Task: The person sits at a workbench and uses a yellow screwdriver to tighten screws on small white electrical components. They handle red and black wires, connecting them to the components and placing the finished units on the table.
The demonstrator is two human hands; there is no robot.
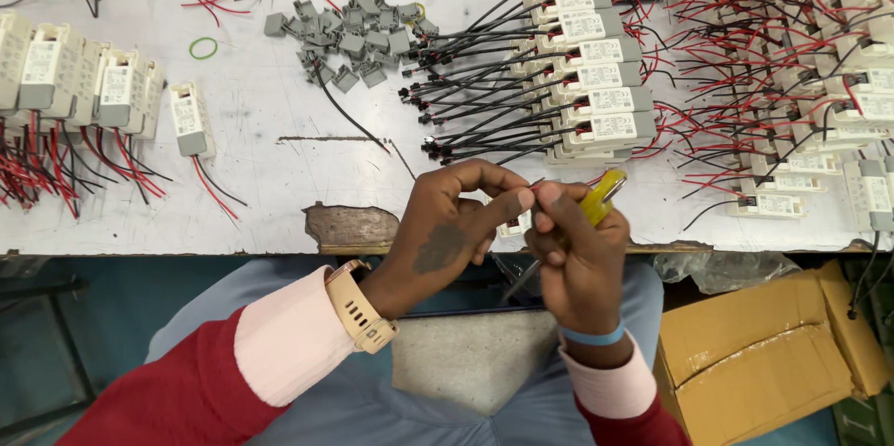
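We see a small white driver module point(514, 222) pinched between the two hands just in front of the near edge of the white surface point(261, 176). The left hand point(447, 227) curls around it, thumb and forefinger pressed together on its top, so most of the module is hidden. The right hand point(579, 255) meets it fingertip to fingertip and is also wrapped around a yellow-handled screwdriver point(596, 202), whose handle sticks up past the knuckles while its thin shaft runs down below the palm.

Just beyond the hands we find a stacked row of white modules with rectangular white labels and grey ends point(591, 74), their black leads fanning left. A pile of loose grey clips point(349, 32) lies further left, with a green rubber ring point(203, 47) beside it. A single labelled module point(191, 118) with red and black wires lies apart, next to a standing row of modules point(74, 74) at the left edge. More modules with red wires point(801, 64) crowd the right side, cut off by the frame. A brown cardboard box point(773, 353) sits below the surface at the right, partly out of view. We cannot read the label print.
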